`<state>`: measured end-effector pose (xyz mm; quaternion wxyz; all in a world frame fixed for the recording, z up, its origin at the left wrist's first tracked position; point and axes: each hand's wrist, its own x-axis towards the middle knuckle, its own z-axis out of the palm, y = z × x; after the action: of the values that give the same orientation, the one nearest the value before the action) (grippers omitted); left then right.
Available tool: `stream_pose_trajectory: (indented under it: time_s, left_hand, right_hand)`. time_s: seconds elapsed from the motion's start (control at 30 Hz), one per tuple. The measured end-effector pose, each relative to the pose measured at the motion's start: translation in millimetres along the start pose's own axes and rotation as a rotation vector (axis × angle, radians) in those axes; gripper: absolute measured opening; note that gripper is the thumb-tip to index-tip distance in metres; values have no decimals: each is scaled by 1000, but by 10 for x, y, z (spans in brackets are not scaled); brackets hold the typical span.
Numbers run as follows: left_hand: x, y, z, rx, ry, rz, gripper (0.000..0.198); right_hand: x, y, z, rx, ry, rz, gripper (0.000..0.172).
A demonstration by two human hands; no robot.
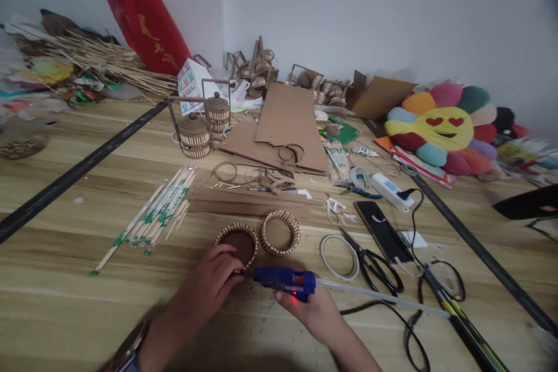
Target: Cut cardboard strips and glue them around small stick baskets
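Observation:
My right hand (314, 311) is wrapped round a blue glue gun (279, 280). Its red light glows, and a long clear glue stick (383, 293) sticks out of its back end. The gun's nozzle points left, close to the near side of a round ring with a wooden-stick rim (238, 225) and a brown bottom. At that ring, the fingers of my left hand (207, 282) are closed on its near left edge. They partly hide the rim, and whether the nozzle touches it I cannot tell. A second stick-rimmed ring (297, 235) lies just to the right.
To the right lie a tape roll (321, 256), black scissors (379, 267), a phone (383, 232) and a white power strip (390, 190) with its cable. Packed wooden sticks (161, 209) are on the left. Cardboard (288, 113) and small lidded baskets (195, 139) stand farther back.

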<state>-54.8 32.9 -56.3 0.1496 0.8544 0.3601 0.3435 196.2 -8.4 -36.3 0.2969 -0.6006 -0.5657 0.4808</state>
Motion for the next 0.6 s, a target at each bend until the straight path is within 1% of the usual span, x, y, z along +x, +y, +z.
stream_pose_trajectory:
  time_s: [0.2, 0.43, 0.6]
  left_hand:
    - [12, 2, -13, 4, -19, -8, 17]
    - [8, 11, -6, 11, -6, 3, 17]
    - [-7, 3, 9, 6, -38, -9, 20]
  right_hand:
    - [4, -42, -17, -5, -27, -66, 30]
    - [6, -52, -21, -19, -22, -93, 32]
    - [12, -5, -13, -28, -20, -86, 33]
